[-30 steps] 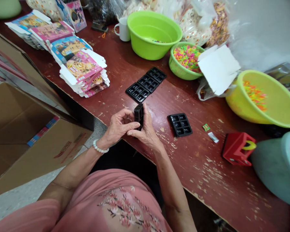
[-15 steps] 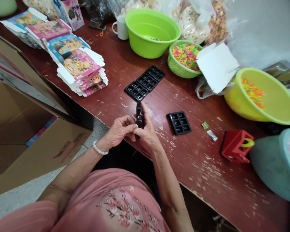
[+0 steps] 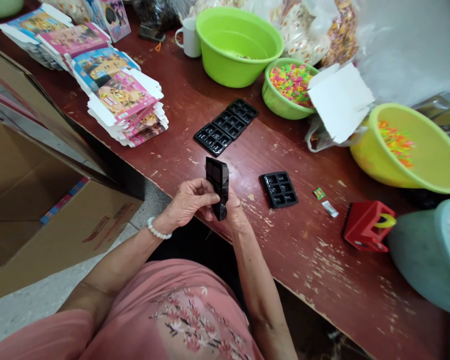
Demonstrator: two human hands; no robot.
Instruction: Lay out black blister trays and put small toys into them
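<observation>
Between my hands a black plastic tray (image 3: 218,182) with square compartments stands on edge, near the table's front edge. My left hand (image 3: 193,201) is closed on its left side, thumb in front and fingers behind. My right hand (image 3: 234,209) is closed against its right side, and the tray hides most of those fingers. Beyond them a row of three black compartment trays (image 3: 226,127) lies flat on the table. Another black tray (image 3: 279,190) with six compartments lies to the right of my right hand.
Folded printed boxes (image 3: 125,97) are stacked at left, above an open carton (image 3: 108,230). Along the back stand a green basin (image 3: 238,65), a mug (image 3: 190,37) and a basket of small colourful pieces (image 3: 285,102). At right are a yellow basin (image 3: 416,175) and a red tape dispenser (image 3: 363,227).
The tray in my hands has turned from nearly edge-on so that its compartment side shows. My right hand has shifted behind it, its fingers now mostly hidden. The table things stay put.
</observation>
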